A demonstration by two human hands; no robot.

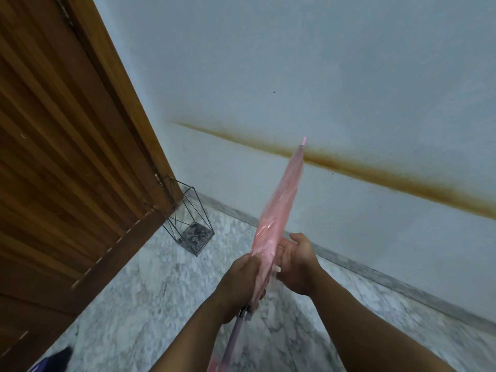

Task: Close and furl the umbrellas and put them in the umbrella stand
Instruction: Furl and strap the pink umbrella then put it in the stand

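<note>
A pink translucent umbrella (281, 208) is closed and points up and away, its tip in front of the wall. My left hand (236, 285) grips the lower end of its canopy near the shaft. My right hand (298, 261) wraps around the canopy from the right, fingers curled on the folds. The pale shaft runs down between my forearms and out of the frame's bottom. A black wire umbrella stand (197, 210) sits on the floor in the corner to the left, with nothing in it.
A wooden slatted door (67, 157) fills the left side, right next to the stand. A pale wall (349, 76) with a brown stain line is ahead. The floor (150, 291) is grey speckled stone. A dark object (57, 355) shows at the bottom left.
</note>
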